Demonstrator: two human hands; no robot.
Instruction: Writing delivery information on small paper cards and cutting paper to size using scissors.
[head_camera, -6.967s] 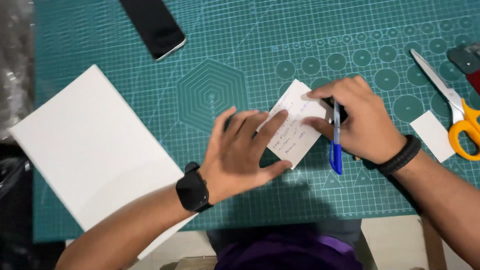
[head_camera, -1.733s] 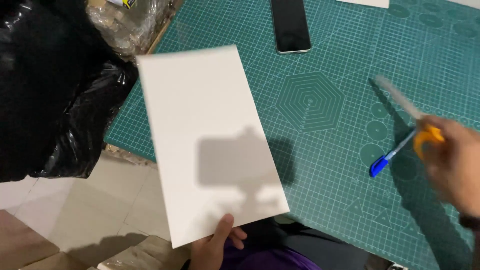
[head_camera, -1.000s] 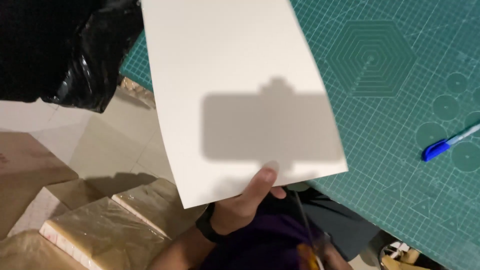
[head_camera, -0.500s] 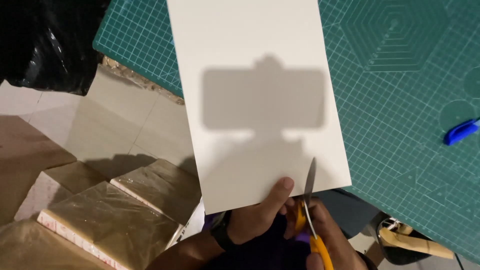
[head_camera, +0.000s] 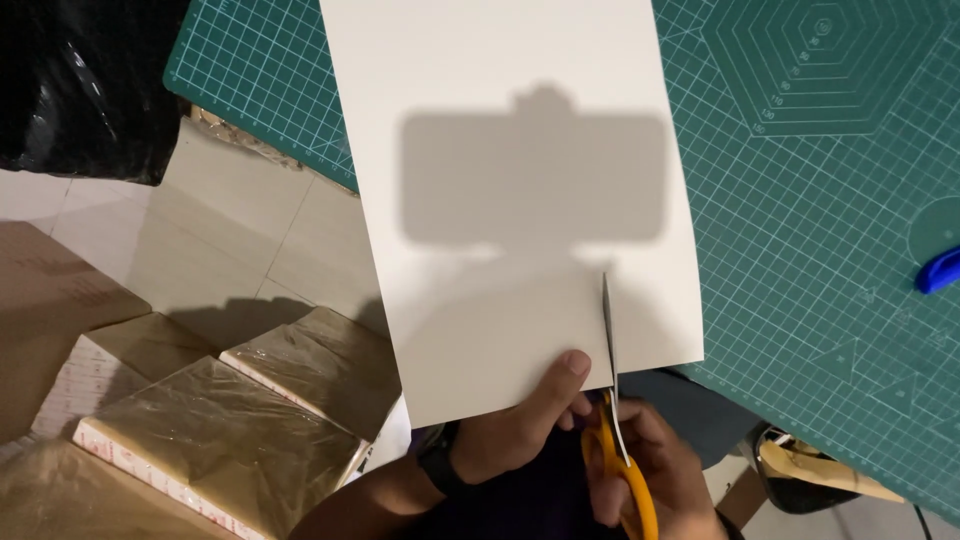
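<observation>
right hand (head_camera: 650, 470): closed in the orange handles of the scissors (head_camera: 612, 400), at the bottom edge of view, blades pointing away from the body.
left hand (head_camera: 515, 430): pinches the near edge of the paper (head_camera: 510, 180), thumb on top, just left of the blades.
scissors: blade now reaches further into the sheet from its near edge than half a second ago.
paper: white sheet held above the desk edge, partly over the green cutting mat (head_camera: 830, 230); fills more of the view than before.
pen (head_camera: 940, 270): blue, on the mat far right, only its end shows now.
floor: wrapped boxes (head_camera: 230, 420) lower left, black bag (head_camera: 80, 80) upper left.
</observation>
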